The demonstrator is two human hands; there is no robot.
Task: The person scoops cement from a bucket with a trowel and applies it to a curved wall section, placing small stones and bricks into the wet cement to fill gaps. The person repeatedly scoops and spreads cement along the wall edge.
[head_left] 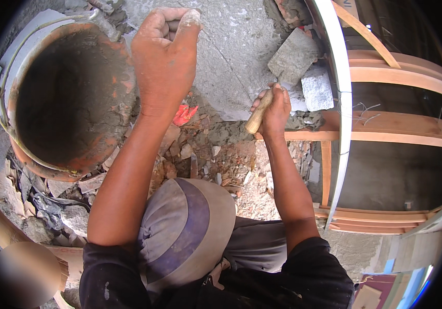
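Note:
My right hand (276,110) is wrapped round the wooden handle of a trowel (260,114). Its grey, mortar-smeared blade (294,55) points away, over the right end of a pale grey slab (234,49). Next to the blade is a light grey block piece (317,88). My left hand (167,49) is held above the slab's left side, its fingers curled in and its thumb crusted with grey mortar. Nothing shows between the fingers. Left of that hand stands an orange-brown bucket (112,77) with a wire handle, wet mortar coating its inside.
Broken brick and stone rubble (205,157) lies below the slab, with a red scrap (185,115) among it. A curved white edge (342,103) runs down the right, beside wooden beams (396,126) over a dark drop. My bent knee (187,226) is close in front.

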